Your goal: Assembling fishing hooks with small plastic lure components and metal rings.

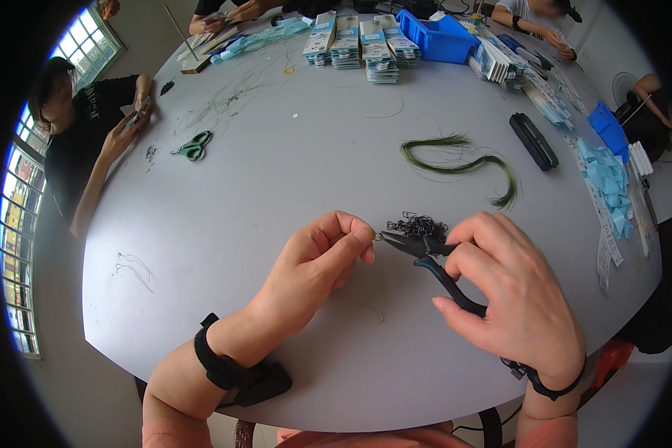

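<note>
My left hand (317,261) is closed in a pinch at the middle of the table, thumb against forefinger. A tiny wire-like bit shows at its fingertips, too small to name. My right hand (504,287) holds black pliers (444,276) with blue trim on the grips. Their jaw tips point left and nearly meet my left fingertips. Just behind the jaws lies a heap of small black hooks (420,225), partly covered by the pliers. Farther back, a bundle of green line (463,166) lies in an S-curve.
Green-handled scissors (195,146) lie at the left. A black stapler-like tool (534,141) rests at the right. Stacked packets (377,51) and a blue bin (439,39) stand at the back. Pale blue strips (606,179) line the right edge. Several people sit around the table (313,142).
</note>
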`<state>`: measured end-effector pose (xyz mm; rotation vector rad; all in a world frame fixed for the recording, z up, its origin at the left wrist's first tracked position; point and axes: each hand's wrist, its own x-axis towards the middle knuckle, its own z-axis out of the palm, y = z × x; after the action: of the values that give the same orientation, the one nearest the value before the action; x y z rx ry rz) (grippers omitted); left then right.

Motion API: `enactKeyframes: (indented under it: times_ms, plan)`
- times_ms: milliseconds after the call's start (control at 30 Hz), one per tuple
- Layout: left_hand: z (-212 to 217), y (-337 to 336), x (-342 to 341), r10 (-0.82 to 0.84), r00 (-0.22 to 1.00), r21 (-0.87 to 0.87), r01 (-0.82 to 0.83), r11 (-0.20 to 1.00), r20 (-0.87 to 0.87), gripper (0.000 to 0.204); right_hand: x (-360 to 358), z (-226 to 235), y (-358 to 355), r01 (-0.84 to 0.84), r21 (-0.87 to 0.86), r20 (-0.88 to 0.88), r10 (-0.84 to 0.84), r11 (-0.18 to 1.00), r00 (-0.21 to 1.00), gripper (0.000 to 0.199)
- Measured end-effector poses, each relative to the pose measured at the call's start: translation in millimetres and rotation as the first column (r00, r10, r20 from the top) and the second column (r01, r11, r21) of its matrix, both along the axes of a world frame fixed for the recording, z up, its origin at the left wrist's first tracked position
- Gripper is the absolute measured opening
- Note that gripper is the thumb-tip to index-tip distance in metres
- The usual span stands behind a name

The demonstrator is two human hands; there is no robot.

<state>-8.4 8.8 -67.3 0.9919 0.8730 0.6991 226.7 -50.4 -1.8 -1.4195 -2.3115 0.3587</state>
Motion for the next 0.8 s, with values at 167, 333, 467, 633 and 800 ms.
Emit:
enactKeyframes:
  times_ms: [167,333,467,633,800]
  plan:
    - [-0.3,0.4,-0.5,-0.007,1.000,0.000,0.007,1.000,-0.014,0.023,-0.2,-0.1,-0.5,-0.005,0.004,-0.002,0.005,1.000,1.000,0.029]
    - [-0.4,0.5,-0.1,-0.013,1.000,0.008,0.013,1.000,-0.029,0.023,-0.5,-0.8,-0.5,-0.001,0.001,0.011,0.001,1.000,1.000,0.028]
    - [0.5,0.7,0.1,-0.020,0.999,0.003,0.020,1.000,-0.029,0.023,0.4,-0.2,-0.3,-0.003,-0.001,0.019,0.003,1.000,1.000,0.028]
    - [2.4,-0.2,2.3,-0.014,0.999,0.007,0.014,1.000,-0.039,0.018,0.9,-0.6,0.2,-0.009,0.004,0.004,0.009,1.000,1.000,0.027]
    - [3.9,-0.3,2.7,-0.015,1.000,-0.013,0.015,1.000,-0.025,0.018,1.2,-1.5,0.1,-0.015,0.004,-0.010,0.015,1.000,1.000,0.027]
